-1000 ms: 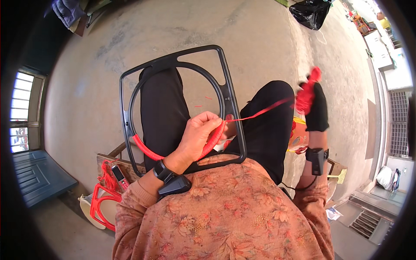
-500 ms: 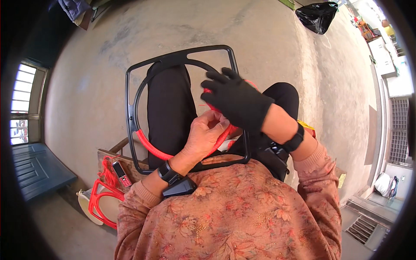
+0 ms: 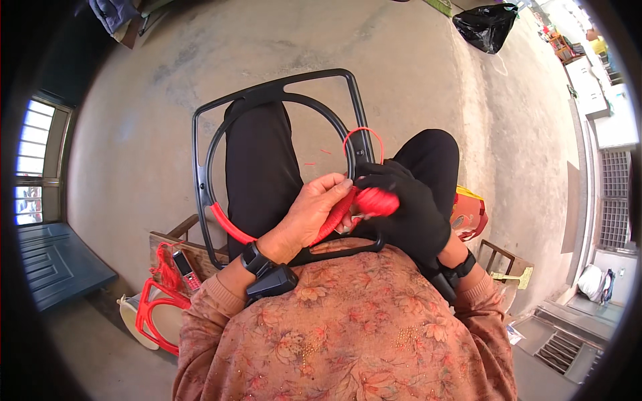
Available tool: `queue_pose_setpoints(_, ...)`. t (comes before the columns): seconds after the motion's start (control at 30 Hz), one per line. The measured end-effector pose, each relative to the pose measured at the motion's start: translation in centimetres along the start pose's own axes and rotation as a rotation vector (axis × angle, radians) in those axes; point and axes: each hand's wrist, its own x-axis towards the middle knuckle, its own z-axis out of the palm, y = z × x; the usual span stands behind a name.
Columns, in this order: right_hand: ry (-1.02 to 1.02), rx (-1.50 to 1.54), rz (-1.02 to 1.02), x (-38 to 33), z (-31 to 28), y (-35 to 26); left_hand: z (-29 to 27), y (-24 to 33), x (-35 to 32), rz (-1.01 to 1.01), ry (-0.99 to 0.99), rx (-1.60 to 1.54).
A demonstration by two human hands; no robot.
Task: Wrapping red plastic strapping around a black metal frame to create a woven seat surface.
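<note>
Across my lap lies a black frame [image 3: 196,150] with a round black ring [image 3: 334,120] inside it. Red cord wrapping [image 3: 231,227] covers the ring's lower part in tight turns. My bare left hand [image 3: 307,214] is closed on the ring's right side, thumb near the upper end of the wrapped stretch. In a black glove, my right hand [image 3: 418,220] grips a bundle of red cord [image 3: 378,202], blurred by motion, just right of the ring. A thin loop of the cord [image 3: 364,128] arches over the frame's right bar. The fingertips under the ring are partly hidden.
On a wooden bench [image 3: 160,242] at left lie a phone [image 3: 187,267] and loose red cord [image 3: 166,273]. A red frame [image 3: 144,314] stands below them. To the right is a red and yellow bag [image 3: 471,214]. A black plastic bag [image 3: 487,28] sits far right on the floor.
My right hand has swept down and to the right from above the ring, with the cord bundle. A loop of cord now shows over the frame's right bar. My left hand stays at the ring.
</note>
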Motion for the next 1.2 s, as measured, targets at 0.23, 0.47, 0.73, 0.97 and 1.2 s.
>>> queue_pose_setpoints(0.23,0.772,0.985,0.187,-10.5,-4.9,8.1,-1.0,-0.7,0.1,-0.019,0.007,0.038)
queue_pose_setpoints(0.47,0.937,1.006,0.393,-10.1,-11.2,5.5,-0.9,-1.2,0.1,-0.033,0.051,-0.013)
queue_pose_setpoints(0.73,0.751,1.141,0.263,-3.5,-12.3,10.4,-0.4,-0.8,0.3,0.029,0.102,-0.041)
queue_pose_setpoints(0.97,-0.003,-0.857,-0.347,9.5,-1.8,0.7,-1.8,-2.7,0.9,0.27,0.22,0.318)
queue_pose_setpoints(1.2,-0.252,-0.731,-0.556,10.4,1.9,1.9,-0.5,-2.8,1.3,0.436,0.349,0.463)
